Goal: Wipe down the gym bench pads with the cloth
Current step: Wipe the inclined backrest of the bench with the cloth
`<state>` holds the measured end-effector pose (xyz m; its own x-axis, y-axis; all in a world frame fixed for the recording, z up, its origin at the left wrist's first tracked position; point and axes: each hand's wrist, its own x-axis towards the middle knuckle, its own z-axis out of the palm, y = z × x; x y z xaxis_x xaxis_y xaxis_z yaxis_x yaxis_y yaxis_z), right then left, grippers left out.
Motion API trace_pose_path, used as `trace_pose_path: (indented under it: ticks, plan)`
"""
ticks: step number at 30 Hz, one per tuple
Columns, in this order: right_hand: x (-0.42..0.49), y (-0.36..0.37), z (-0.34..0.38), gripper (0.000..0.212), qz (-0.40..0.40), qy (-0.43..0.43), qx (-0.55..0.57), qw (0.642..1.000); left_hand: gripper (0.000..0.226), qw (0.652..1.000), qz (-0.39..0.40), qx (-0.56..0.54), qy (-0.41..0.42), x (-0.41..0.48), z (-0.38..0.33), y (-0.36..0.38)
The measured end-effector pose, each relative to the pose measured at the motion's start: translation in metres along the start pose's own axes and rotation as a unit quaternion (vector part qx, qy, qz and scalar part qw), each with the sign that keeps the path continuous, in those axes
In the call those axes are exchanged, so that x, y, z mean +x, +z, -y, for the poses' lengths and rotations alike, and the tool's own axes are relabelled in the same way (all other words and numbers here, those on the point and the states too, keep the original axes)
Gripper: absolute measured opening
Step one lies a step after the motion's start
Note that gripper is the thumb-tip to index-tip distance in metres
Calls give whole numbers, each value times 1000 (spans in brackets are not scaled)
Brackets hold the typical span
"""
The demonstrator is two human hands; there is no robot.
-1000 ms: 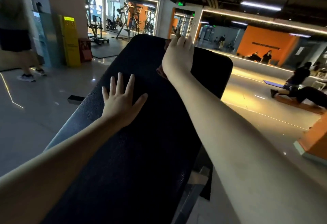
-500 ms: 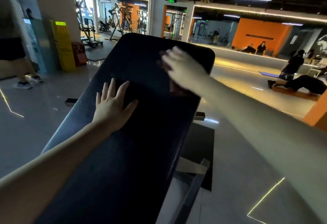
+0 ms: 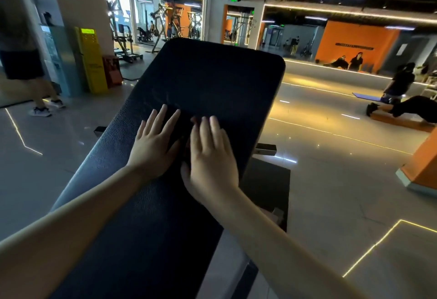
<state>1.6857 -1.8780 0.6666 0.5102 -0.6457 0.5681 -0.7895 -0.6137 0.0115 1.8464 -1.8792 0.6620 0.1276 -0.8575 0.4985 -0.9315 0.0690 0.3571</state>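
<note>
Far out at nine o'clock a person in dark shorts point(image 3: 22, 67) walks across the shiny floor point(image 3: 331, 180), and at ten o'clock a yellow kiosk point(image 3: 91, 62) stands against a pillar, with weight machines point(image 3: 123, 38) behind it toward eleven. My left hand point(image 3: 153, 150) lies flat on the black bench pad point(image 3: 212, 79), fingers straight and slightly spread, pointing toward twelve. The pad slopes up and away from me, its rounded far end at twelve o'clock. Just beside that hand, at its three o'clock, my right hand point(image 3: 210, 157) is also flat, fingers straight and close together, a little blurred. It presses down on the cloth point(image 3: 187, 144), which is almost wholly hidden beneath my palm; only a dark reddish edge shows between my two hands. Both hands sit side by side near the middle of the pad. At two to three o'clock, well away, people in dark clothes point(image 3: 402, 105) stretch on the floor before an orange wall point(image 3: 354, 41).
</note>
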Motion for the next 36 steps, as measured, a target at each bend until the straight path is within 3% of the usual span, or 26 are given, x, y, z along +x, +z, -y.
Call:
trace_pose_path:
  ticks: [3,6,9,13,16,23,27,31,36]
  plan:
    - [-3,-3,-12,59,20,-48,-5,999,88,1000,5,1,5,0,0,-4]
    - [24,-21,-46,61,36,-70,-12,997,91,1000,16,2,-7,3,-4,-8]
    - [69,-43,-96,59,-20,-13,-46,999,76,999,24,8,-24,3,-7,-8]
    - [145,-69,-144,54,-20,93,-81,992,71,998,38,28,-45,4,-16,-3]
    - [186,-65,-134,56,-5,107,-98,989,72,995,53,42,-66,9,-20,-1]
    - [127,-33,-60,56,56,-32,-81,995,77,994,11,55,-94,15,-16,7]
    - [97,-51,-94,58,47,-44,-59,996,88,995,-18,33,-92,14,-11,13]
    - [145,-68,-139,52,11,35,-98,995,81,995,-44,28,-89,11,-7,17]
    - [194,-49,-107,54,-36,174,-116,977,79,993,-49,33,-99,10,-7,17]
